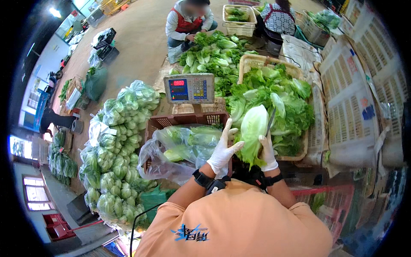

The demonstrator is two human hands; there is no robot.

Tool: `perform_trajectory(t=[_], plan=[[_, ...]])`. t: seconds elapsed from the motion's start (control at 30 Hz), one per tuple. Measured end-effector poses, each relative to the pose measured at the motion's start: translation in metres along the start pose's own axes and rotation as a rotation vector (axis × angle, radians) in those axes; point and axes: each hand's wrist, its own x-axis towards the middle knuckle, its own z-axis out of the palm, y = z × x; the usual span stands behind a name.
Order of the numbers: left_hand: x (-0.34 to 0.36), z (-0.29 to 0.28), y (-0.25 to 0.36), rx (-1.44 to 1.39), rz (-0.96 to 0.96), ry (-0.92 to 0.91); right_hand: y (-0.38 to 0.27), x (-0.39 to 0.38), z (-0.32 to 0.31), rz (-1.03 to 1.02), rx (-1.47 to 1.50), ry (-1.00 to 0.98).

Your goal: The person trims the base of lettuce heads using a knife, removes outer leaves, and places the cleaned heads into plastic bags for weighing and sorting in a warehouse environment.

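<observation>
A pale green head of leafy lettuce (253, 124) is held upright before my chest, its leafy end down. My right hand (268, 152), in a white glove, is closed at its right side. A thin dark blade, seemingly a knife (271, 121), rises from that hand along the lettuce. My left hand (223, 150), also gloved, is at the left with fingers spread; its thumb reaches the lettuce's edge. Below and left of it, a clear plastic bag (160, 147) with lettuce inside lies in a brown crate (153, 124).
A scale display (189, 88) stands behind the brown crate. A cream crate (246, 64) heaped with loose lettuce (295, 111) is to the right. Bagged lettuce (122, 158) is piled left. Farther off, a person (188, 25) crouches by a lettuce heap (209, 51); another person (278, 19) sits near crates.
</observation>
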Motion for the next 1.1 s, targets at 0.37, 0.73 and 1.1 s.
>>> perform_trajectory(t=[0.37, 0.73, 1.1], plan=[[-0.014, -0.020, -0.043, -0.825, -0.327, -0.218, -0.021, 0.007, 0.029, -0.111, -0.622, -0.366], [-0.012, -0.027, -0.031, -0.802, -0.273, -0.077, -0.024, 0.009, 0.028, -0.218, -0.735, -0.037], [-0.018, -0.025, -0.025, -0.741, -0.239, 0.183, 0.076, -0.023, -0.099, 0.582, 0.234, 0.391]])
